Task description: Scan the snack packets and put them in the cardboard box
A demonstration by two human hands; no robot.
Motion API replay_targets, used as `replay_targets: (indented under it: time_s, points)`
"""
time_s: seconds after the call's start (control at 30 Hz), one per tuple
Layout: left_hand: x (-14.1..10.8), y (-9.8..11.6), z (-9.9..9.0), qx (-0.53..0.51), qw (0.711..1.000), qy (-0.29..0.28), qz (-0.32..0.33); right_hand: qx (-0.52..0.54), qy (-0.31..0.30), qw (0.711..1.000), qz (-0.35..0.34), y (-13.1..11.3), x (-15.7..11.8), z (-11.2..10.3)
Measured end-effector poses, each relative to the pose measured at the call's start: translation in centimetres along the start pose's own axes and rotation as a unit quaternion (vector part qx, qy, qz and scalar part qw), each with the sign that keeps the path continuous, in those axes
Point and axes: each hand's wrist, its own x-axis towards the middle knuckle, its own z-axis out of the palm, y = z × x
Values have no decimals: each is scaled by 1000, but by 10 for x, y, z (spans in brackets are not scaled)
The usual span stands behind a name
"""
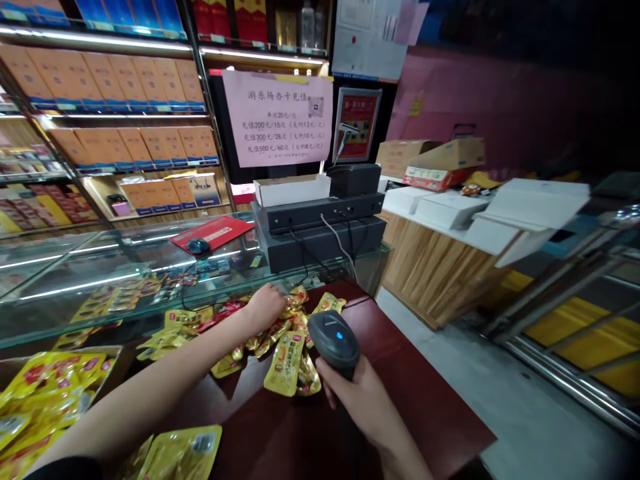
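Observation:
A black handheld barcode scanner (334, 339) with a lit blue light is gripped in my right hand (367, 400), over the dark red table (425, 407). My left hand (267, 307) reaches onto a pile of small shiny food packets, its fingers curled down; whatever they may hold is hidden. Just left of the scanner lies a yellow packet (285, 363) on top of others. Red packets (223, 315) and more yellow packets (175, 333) spread out beneath and beside my left forearm. Near the bottom edge is another yellow packet (183, 453).
A box of yellow packets (55, 387) stands at the left. Behind the table are a glass counter (125, 260), a mouse (198, 245) on a red mat (225, 232), and a black cash drawer unit (320, 240) with hanging cables. White boxes (445, 207) sit at the right.

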Motion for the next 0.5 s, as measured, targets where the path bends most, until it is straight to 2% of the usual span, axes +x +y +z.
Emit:
replay_targets:
  time_s: [0.13,0.33,0.43,0.5]
  points:
    - [-49,28,0,-11,998,-14,-64,-4,-10,1000,-5,-2,-20,18]
    - [-132,72,14,-60,974,35,-214,-17,-43,999,10,1,-59,47]
    - [-168,90,24,-148,945,97,-274,-28,-52,998,5,7,-74,54]
    - [-188,98,32,-239,903,161,-318,-34,-57,998,-5,11,-82,59]
